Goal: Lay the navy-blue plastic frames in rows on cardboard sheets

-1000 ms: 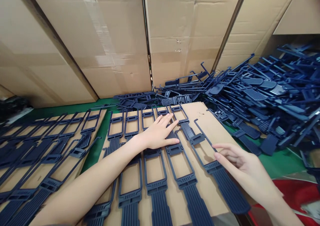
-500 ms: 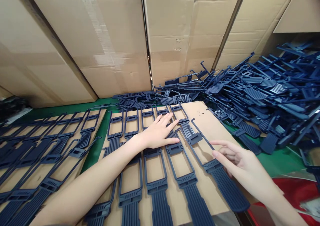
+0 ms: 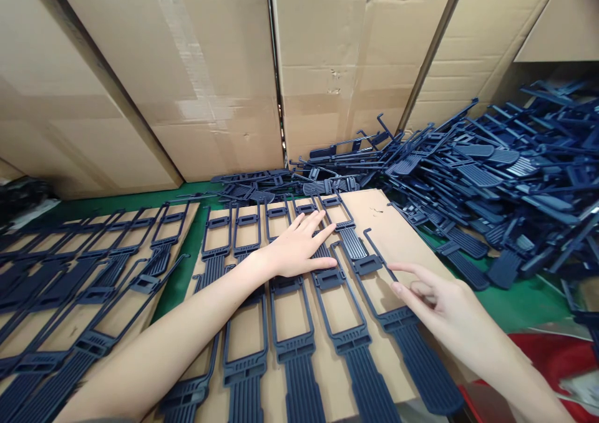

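Observation:
My left hand lies flat with fingers spread over several dark blue plastic frames set in rows on a cardboard sheet. It covers parts of the frames beneath it. At the right end of the near row, thumb and forefinger of my right hand pinch the side bar of one dark blue plastic frame. This frame has two hooked arms and a long ribbed tongue pointing towards me. Its arms lie around the ribbed tongue and slotted crosspiece of a frame in the far row.
A large heap of similar frames fills the right and back of the green table. Another cardboard sheet with rows of frames lies at left. Tall cardboard boxes stand behind. Something red is at lower right.
My right hand has shifted slightly left, and the pinched frame has come a little towards me and turned slightly. My left hand has stayed in place.

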The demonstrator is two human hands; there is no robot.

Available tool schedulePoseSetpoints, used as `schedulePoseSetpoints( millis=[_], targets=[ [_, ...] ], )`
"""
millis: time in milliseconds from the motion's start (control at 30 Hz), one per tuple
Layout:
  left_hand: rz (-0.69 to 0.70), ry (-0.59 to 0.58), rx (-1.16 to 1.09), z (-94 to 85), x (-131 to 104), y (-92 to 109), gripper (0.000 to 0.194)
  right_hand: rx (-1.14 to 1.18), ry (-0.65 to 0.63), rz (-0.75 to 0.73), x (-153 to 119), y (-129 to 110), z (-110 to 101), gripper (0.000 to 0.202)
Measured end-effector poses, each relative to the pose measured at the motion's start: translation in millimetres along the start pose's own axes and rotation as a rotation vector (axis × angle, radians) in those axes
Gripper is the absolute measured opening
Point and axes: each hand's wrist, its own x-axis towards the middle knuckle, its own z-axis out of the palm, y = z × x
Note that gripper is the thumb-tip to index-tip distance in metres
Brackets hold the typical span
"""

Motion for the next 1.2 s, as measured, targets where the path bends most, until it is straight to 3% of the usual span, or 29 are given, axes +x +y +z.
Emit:
schedulePoseSetpoints(
  millis=[500, 900, 1200],
  targets=[
    [0.024, 0.032, 0.007, -0.1, 0, 1, 0.079, -0.181, 0.093, -0.12, 6, -3, -9, 0.034],
    [0.318, 0.069, -0.061, -8.8, 1, 12, 0.06, -0.248, 0.103, -0.339, 14, -9, -2, 0.03],
    [0.354, 0.097, -0.085, -5.6, 2, 11, 0.055, -0.27, 0.038, -0.352, 16, -7, 2, 0.032]
  ],
)
